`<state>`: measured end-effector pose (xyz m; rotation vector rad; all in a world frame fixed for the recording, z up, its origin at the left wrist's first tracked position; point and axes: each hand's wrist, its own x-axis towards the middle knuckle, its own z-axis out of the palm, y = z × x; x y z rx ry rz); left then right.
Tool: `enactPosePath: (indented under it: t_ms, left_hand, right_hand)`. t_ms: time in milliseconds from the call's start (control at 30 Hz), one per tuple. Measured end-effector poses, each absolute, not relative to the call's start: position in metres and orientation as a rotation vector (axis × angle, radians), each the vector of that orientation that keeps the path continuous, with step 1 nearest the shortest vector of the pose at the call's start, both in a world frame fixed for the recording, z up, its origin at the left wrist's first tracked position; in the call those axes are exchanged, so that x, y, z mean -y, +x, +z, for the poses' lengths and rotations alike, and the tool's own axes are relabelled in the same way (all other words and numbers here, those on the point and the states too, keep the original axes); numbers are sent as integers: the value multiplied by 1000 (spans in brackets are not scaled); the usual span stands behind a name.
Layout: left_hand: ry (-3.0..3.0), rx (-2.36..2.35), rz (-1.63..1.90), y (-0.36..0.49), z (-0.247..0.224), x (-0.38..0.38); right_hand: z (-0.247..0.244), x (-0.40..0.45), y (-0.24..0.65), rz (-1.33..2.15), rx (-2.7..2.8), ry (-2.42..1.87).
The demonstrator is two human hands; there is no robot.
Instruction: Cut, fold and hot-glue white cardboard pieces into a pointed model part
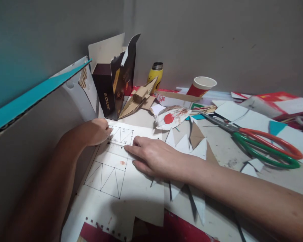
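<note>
A: With the middle of the view as the dial, where is the drawn-on sheet [138, 188]?
B: At 7 o'clock, flat on the pale tabletop [221, 148], ruled with black rectangles split into triangles. A reddish blot sits between the two drawings.
A: And the hands?
B: The left hand [98, 131], at 9, is curled closed by the sheet's upper drawing; I cannot tell whether it grips anything. The right hand [154, 156], at 6, lies spread on the sheet, clasping nothing, its index fingertip just below that drawing.
A: What's the room like?
B: Dim. Plain grey walls [181, 37] meet in a corner between 11 and 12, with small dark marks towards 2. A teal-topped board [40, 95] leans in between 9 and 10.
A: The surface looks crowded.
B: It is: an opened dark box [103, 89] at 10, a yellow bottle [156, 73] at 12, a red-and-white cup [200, 87] at 2. Scissors [262, 141] with red and green handles spread at 3, pointed white offcuts [183, 144] lie towards 4, and smudges stain the tabletop there.
</note>
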<state>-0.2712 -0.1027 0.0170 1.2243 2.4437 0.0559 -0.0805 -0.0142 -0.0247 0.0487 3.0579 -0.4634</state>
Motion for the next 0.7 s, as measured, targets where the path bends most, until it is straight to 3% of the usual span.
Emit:
enactPosePath:
  t_ms: [200, 700]
  left_hand:
    - [1234, -2426, -130, -267, 19, 100]
    - [1629, -2360, -215, -236, 54, 102]
  right_hand:
    - [-24, 14, -83, -453, -3039, 34]
    - [-25, 13, -83, -379, -3065, 42]
